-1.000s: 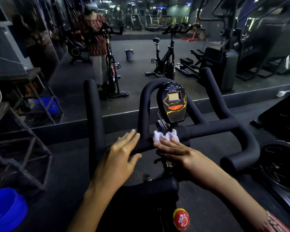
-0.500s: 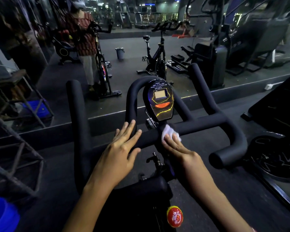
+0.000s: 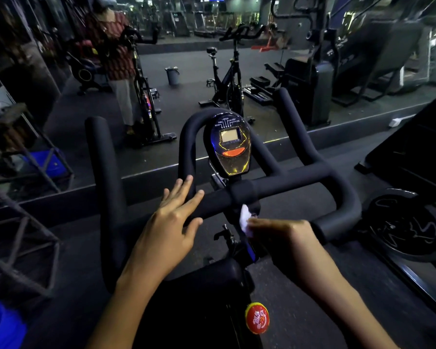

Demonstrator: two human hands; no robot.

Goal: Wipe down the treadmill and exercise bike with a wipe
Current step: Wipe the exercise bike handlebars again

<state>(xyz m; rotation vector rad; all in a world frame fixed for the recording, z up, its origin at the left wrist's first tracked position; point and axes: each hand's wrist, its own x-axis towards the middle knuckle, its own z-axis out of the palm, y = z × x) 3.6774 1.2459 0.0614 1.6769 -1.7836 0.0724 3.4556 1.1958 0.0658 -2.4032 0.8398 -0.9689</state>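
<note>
White wipe (image 3: pixel 244 219) pinched in the right grip (image 3: pixel 285 238), just under the exercise bike (image 3: pixel 212 285) handlebar (image 3: pixel 287 182) and console (image 3: pixel 230 147); left grip (image 3: pixel 171 227) rests flat-fingered on the bar. Red knob (image 3: pixel 256 317) nearer; blue tub (image 3: pixel 0 323) at left.

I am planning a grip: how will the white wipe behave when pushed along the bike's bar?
The wipe sits bunched in the right hand, so it is probably soft and floppy. It looks small and thin, so likely very light. On the matte handlebar it may drag and crumple rather than slide.
</note>
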